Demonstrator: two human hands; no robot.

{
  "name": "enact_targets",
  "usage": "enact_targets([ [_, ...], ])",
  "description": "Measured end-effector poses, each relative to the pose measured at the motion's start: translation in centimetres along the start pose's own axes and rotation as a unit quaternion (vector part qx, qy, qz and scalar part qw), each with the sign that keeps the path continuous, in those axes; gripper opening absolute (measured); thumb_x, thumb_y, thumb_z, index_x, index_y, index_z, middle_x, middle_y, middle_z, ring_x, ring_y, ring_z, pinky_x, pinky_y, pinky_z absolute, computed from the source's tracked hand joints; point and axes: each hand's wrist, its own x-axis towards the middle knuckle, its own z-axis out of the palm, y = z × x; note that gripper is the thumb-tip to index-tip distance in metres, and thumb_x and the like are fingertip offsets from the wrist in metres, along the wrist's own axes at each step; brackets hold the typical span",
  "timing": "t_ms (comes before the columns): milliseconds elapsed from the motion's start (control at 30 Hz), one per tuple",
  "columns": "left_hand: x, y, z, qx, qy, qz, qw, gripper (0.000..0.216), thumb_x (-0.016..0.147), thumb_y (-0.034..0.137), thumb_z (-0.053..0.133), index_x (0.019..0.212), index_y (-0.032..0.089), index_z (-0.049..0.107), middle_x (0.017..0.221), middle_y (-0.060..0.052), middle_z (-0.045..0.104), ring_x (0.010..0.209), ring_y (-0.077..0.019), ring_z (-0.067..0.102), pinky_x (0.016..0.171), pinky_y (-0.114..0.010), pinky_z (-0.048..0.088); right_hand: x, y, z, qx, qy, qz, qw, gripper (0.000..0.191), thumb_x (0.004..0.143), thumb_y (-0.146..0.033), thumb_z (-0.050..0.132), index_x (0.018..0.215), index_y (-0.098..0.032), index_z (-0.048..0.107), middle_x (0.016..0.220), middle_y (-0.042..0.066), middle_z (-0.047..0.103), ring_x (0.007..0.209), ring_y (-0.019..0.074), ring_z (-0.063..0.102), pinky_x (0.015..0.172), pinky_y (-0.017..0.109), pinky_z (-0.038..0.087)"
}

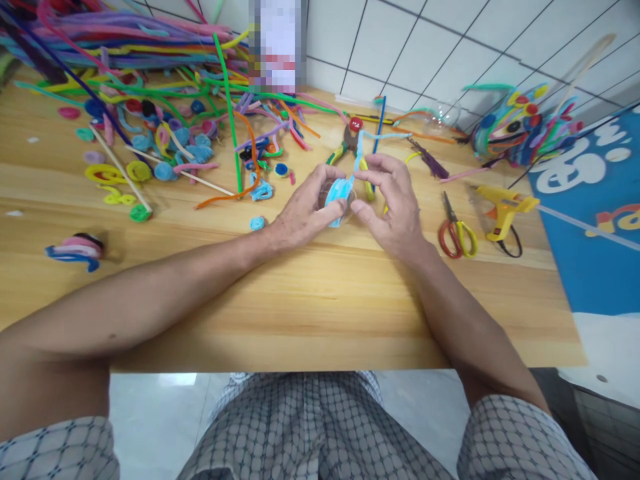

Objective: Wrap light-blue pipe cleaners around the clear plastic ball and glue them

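my wooden table [320, 300], tiled wall [400, 40] at one o'clock; left hand [303, 212] gripping blue coil [337, 192], right hand [396, 203] loosely open.

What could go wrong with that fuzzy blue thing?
The blue bundle might loosen if the left hand lets it slip. Its loose strand could snag on the pliers lying just beyond. The right hand might bump the scissors nearby.
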Motion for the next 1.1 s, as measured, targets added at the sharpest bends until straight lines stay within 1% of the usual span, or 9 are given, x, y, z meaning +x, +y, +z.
enact_targets([
  [100,0.03,-0.01,0.03,-0.003,-0.013,0.012,1.0,0.047,0.102,0.064,0.069,0.129,0.029,0.056,0.12,-0.007,0.068,0.111,-0.0259,0.068,0.097,-0.043,0.061,0.11,0.04,-0.29,-0.017,0.018,-0.01,1.0,0.034,0.112,-0.049,0.063,0.143,-0.04,0.073,0.161,0.009,0.067,0.153,0.0377,0.062,0.133,0.071,0.048],
  [267,-0.08,0.45,-0.1,0.013,-0.033,0.025,0.999,0.05,0.101,0.066,0.07,0.131,0.028,0.058,0.128,-0.008,0.069,0.12,-0.0263,0.069,0.107,-0.044,0.06,0.03,0.14,0.22,-0.031,0.005,0.041,0.999,0.03,0.112,-0.048,0.063,0.139,-0.043,0.076,0.16,0.007,0.067,0.154,0.0396,0.062,0.132,0.07,0.048],
  [400,-0.28,0.57,-0.24,0.022,-0.034,0.02,0.999,0.048,0.101,0.062,0.071,0.132,0.027,0.058,0.129,-0.009,0.071,0.118,-0.026,0.071,0.106,-0.044,0.062,0.08,0.17,0.32,-0.035,0.043,-0.005,0.998,0.022,0.113,-0.047,0.063,0.127,-0.041,0.078,0.154,0.006,0.071,0.144,0.0359,0.068,0.127,0.067,0.052],
  [467,-0.34,0.56,-0.29,0.028,-0.033,0.016,0.999,0.047,0.101,0.06,0.071,0.132,0.027,0.059,0.128,-0.009,0.071,0.116,-0.0256,0.071,0.105,-0.044,0.063,0.15,0.21,0.31,-0.031,0.049,-0.017,0.998,0.018,0.112,-0.047,0.065,0.121,-0.038,0.078,0.151,0.006,0.074,0.142,0.0346,0.069,0.126,0.065,0.052],
  [600,-0.34,0.57,-0.27,0.036,-0.025,0.021,0.999,0.046,0.101,0.057,0.07,0.132,0.025,0.059,0.128,-0.01,0.071,0.119,-0.0262,0.07,0.108,-0.045,0.063,0.24,0.38,0.5,0.004,0.025,0.006,1.0,0.02,0.111,-0.05,0.066,0.115,-0.034,0.077,0.135,0.007,0.081,0.136,0.0346,0.072,0.129,0.066,0.049],
  [767,-0.29,0.52,-0.2,0.033,-0.024,0.021,0.999,0.047,0.1,0.056,0.071,0.133,0.026,0.057,0.128,-0.009,0.07,0.12,-0.0254,0.071,0.109,-0.044,0.063,0.32,0.3,0.6,0.023,0.02,0.02,0.999,0.022,0.111,-0.05,0.064,0.111,-0.032,0.076,0.118,0.007,0.085,0.122,0.0319,0.076,0.118,0.059,0.056],
  [867,-0.28,0.43,-0.16,0.025,-0.026,0.022,0.999,0.047,0.101,0.058,0.071,0.133,0.026,0.058,0.129,-0.009,0.07,0.119,-0.0251,0.071,0.108,-0.043,0.063,0.35,0.2,0.43,0.023,0.02,0.018,0.999,0.022,0.11,-0.05,0.065,0.116,-0.033,0.078,0.12,0.007,0.085,0.123,0.0324,0.076,0.117,0.058,0.057],
  [967,-0.2,0.21,-0.06,0.018,-0.025,0.031,0.999,0.047,0.102,0.061,0.07,0.132,0.026,0.058,0.127,-0.009,0.07,0.117,-0.0249,0.07,0.106,-0.043,0.063,0.33,0.2,0.23,0.009,0.014,-0.009,1.0,0.023,0.109,-0.049,0.067,0.123,-0.034,0.078,0.128,0.007,0.084,0.127,0.0333,0.076,0.119,0.061,0.057],
  [1100,-0.02,-0.21,0.09,0.019,-0.019,0.05,0.998,0.049,0.102,0.065,0.069,0.13,0.026,0.057,0.124,-0.008,0.068,0.115,-0.024,0.067,0.105,-0.041,0.06,0.38,0.06,-0.09,0.005,0.005,-0.037,0.999,0.023,0.111,-0.048,0.063,0.121,-0.033,0.078,0.132,0.008,0.083,0.128,0.0337,0.076,0.118,0.064,0.058],
])
